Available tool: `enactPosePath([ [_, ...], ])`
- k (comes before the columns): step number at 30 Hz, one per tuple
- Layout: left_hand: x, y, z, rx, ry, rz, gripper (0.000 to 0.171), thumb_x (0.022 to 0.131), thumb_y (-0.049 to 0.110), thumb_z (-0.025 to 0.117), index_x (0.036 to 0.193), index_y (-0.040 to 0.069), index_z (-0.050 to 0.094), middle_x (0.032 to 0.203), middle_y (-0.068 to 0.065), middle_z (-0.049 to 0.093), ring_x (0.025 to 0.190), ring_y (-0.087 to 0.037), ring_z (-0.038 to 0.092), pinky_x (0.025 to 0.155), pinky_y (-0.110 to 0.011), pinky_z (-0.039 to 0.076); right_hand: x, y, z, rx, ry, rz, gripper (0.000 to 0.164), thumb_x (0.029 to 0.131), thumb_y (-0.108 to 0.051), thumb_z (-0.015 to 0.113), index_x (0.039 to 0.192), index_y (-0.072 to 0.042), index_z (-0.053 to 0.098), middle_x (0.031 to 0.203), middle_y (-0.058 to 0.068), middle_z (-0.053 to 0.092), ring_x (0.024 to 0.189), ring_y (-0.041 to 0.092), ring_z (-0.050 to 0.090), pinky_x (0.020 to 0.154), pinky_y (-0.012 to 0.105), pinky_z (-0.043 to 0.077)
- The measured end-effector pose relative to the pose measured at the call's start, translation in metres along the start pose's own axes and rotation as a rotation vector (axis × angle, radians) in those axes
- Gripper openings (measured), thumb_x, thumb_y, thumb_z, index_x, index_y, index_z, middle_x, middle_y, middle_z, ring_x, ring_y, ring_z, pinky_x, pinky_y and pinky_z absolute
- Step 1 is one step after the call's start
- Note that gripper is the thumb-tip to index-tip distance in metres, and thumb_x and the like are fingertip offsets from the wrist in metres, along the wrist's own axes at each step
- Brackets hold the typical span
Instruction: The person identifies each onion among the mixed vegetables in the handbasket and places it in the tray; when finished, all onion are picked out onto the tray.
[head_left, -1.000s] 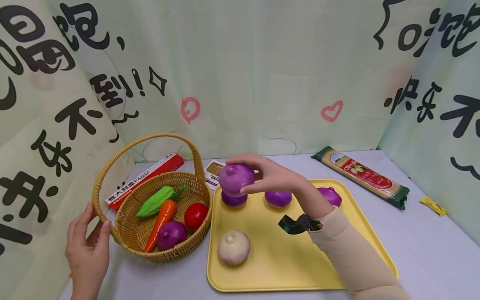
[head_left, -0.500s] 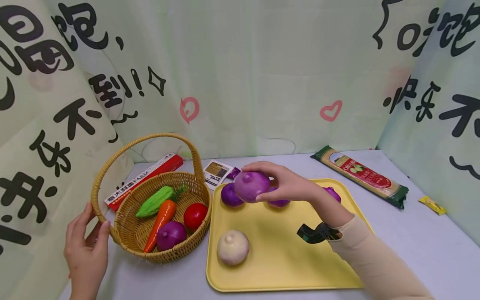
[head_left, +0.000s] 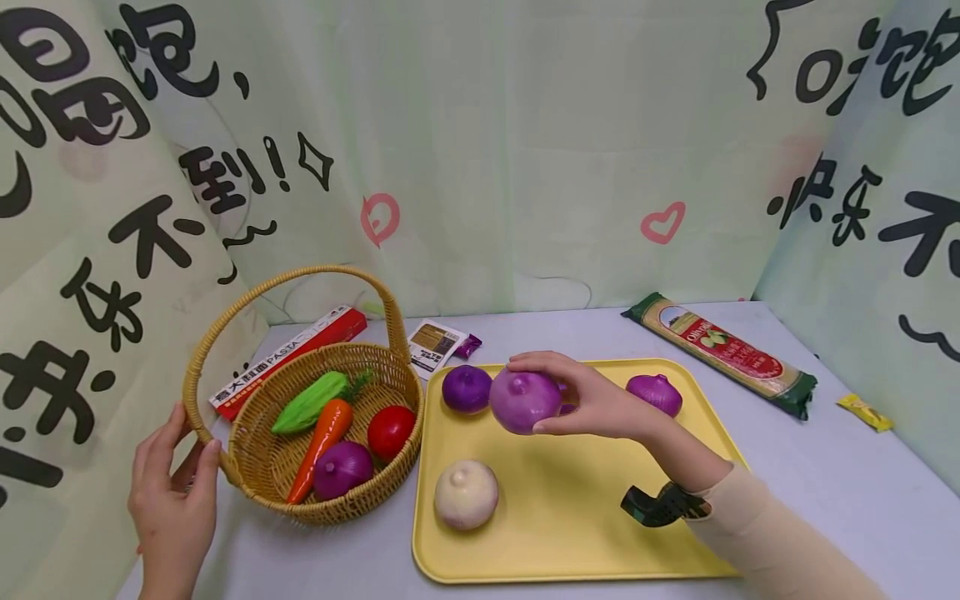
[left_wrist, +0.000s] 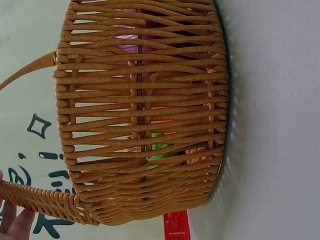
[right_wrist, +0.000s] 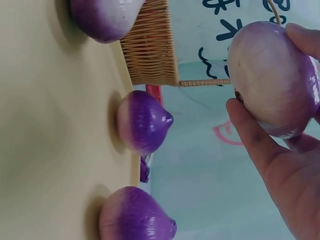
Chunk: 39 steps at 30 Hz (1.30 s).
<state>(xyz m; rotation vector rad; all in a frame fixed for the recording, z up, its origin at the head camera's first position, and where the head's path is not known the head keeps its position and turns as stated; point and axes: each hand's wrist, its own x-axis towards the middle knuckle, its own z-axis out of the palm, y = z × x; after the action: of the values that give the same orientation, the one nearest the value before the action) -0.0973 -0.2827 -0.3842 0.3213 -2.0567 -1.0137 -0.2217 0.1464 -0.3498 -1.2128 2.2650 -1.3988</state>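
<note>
In the head view my right hand (head_left: 600, 404) holds a purple onion (head_left: 521, 403) above the back of the yellow tray (head_left: 570, 550); the right wrist view shows thumb and fingers around this onion (right_wrist: 272, 75). Two purple onions sit at the tray's back, one (head_left: 467, 389) left and one (head_left: 655, 395) right; another is mostly hidden behind the held one. A pale onion (head_left: 467, 495) is front left. My left hand (head_left: 174, 500) grips the base of the wicker basket's handle (head_left: 197, 400). Inside the basket (head_left: 251, 479) lie a green ridged vegetable (head_left: 311, 404), carrot (head_left: 322, 446), tomato (head_left: 392, 432) and purple onion (head_left: 343, 471).
Behind the basket lies a red pasta box (head_left: 341, 327), with a white card (head_left: 431, 346) and a small purple packet (head_left: 468, 346) beside it. A spaghetti bag (head_left: 723, 350) lies back right, near a yellow sachet (head_left: 866, 412). Printed curtains (head_left: 480, 167) enclose the table.
My right hand has carried the onion rightward and lower over the tray, uncovering the back-left onion and the purple packet. The left hand keeps its place on the handle.
</note>
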Motion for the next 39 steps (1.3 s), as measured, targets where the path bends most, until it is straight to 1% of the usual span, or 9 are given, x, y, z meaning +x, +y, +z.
enactPosePath([
  [3,0.0,0.0,0.0,-0.007,-0.001,0.005,0.066,0.084,-0.008,0.061,0.139,0.026,0.046,0.116,0.034,0.036,0.114,0.012,0.043,0.085,0.005,0.037,-0.006,0.005,0.002,0.02,0.013,-0.008,0.065,0.08,-0.011,0.074,0.138,-0.017,0.044,0.144,0.008,0.037,0.124,0.029,0.048,0.095,0.03,0.054],
  [8,-0.001,0.001,-0.001,-0.016,-0.004,0.01,0.067,0.084,-0.011,0.061,0.139,0.023,0.046,0.115,0.034,0.036,0.113,0.012,0.043,0.085,0.005,0.038,-0.017,0.012,0.005,0.098,0.023,-0.003,0.067,0.08,-0.007,0.073,0.139,-0.016,0.042,0.144,0.008,0.037,0.123,0.013,0.049,0.096,0.027,0.053],
  [11,-0.001,0.001,-0.001,-0.007,-0.002,0.004,0.066,0.084,-0.009,0.061,0.139,0.023,0.046,0.115,0.034,0.036,0.113,0.013,0.042,0.085,0.006,0.037,-0.023,0.018,0.008,0.11,0.028,0.001,0.065,0.08,-0.006,0.073,0.137,-0.015,0.043,0.145,0.011,0.036,0.122,0.006,0.05,0.096,0.026,0.053],
  [17,-0.001,0.002,-0.002,0.001,0.001,-0.006,0.065,0.085,-0.007,0.06,0.139,0.026,0.046,0.115,0.034,0.036,0.114,0.012,0.042,0.085,0.006,0.037,-0.036,0.032,0.014,0.131,0.004,-0.005,0.062,0.081,-0.004,0.071,0.136,-0.01,0.043,0.145,0.018,0.034,0.124,0.002,0.046,0.097,0.024,0.052],
  [23,-0.001,0.002,-0.002,0.012,0.0,-0.015,0.065,0.086,-0.006,0.06,0.139,0.027,0.045,0.115,0.035,0.035,0.114,0.012,0.042,0.085,0.006,0.036,-0.045,0.044,0.019,0.199,-0.048,0.027,0.061,0.081,-0.003,0.07,0.134,-0.01,0.042,0.144,0.006,0.037,0.127,0.001,0.043,0.099,0.022,0.05],
  [25,-0.001,0.002,-0.002,0.02,-0.002,-0.026,0.065,0.086,-0.005,0.06,0.14,0.028,0.045,0.115,0.035,0.034,0.115,0.01,0.043,0.085,0.006,0.036,-0.048,0.047,0.02,0.219,-0.057,0.032,0.06,0.081,-0.002,0.07,0.134,-0.009,0.042,0.144,0.007,0.037,0.127,0.001,0.043,0.1,0.022,0.05],
  [28,0.0,0.002,-0.002,0.03,-0.005,-0.039,0.064,0.087,-0.003,0.06,0.14,0.03,0.044,0.115,0.035,0.034,0.116,0.008,0.044,0.085,0.005,0.036,-0.052,0.052,0.021,0.246,-0.075,0.051,0.061,0.081,-0.002,0.07,0.134,-0.009,0.042,0.144,0.014,0.036,0.127,0.001,0.043,0.1,0.021,0.049],
  [32,0.0,0.002,-0.001,0.028,-0.006,-0.039,0.064,0.087,-0.003,0.06,0.14,0.03,0.044,0.115,0.035,0.034,0.117,0.007,0.044,0.086,0.005,0.036,-0.057,0.06,0.021,0.227,-0.102,0.065,0.061,0.081,-0.004,0.07,0.135,-0.01,0.042,0.143,0.019,0.036,0.127,0.001,0.043,0.101,0.021,0.048],
  [39,-0.001,0.002,-0.001,0.022,-0.007,-0.032,0.063,0.088,-0.002,0.06,0.139,0.03,0.044,0.12,0.031,0.037,0.118,0.005,0.046,0.086,0.004,0.038,-0.064,0.069,0.018,0.137,-0.144,0.106,0.062,0.081,-0.011,0.072,0.135,-0.016,0.044,0.142,0.01,0.042,0.125,-0.002,0.042,0.101,0.018,0.045],
])
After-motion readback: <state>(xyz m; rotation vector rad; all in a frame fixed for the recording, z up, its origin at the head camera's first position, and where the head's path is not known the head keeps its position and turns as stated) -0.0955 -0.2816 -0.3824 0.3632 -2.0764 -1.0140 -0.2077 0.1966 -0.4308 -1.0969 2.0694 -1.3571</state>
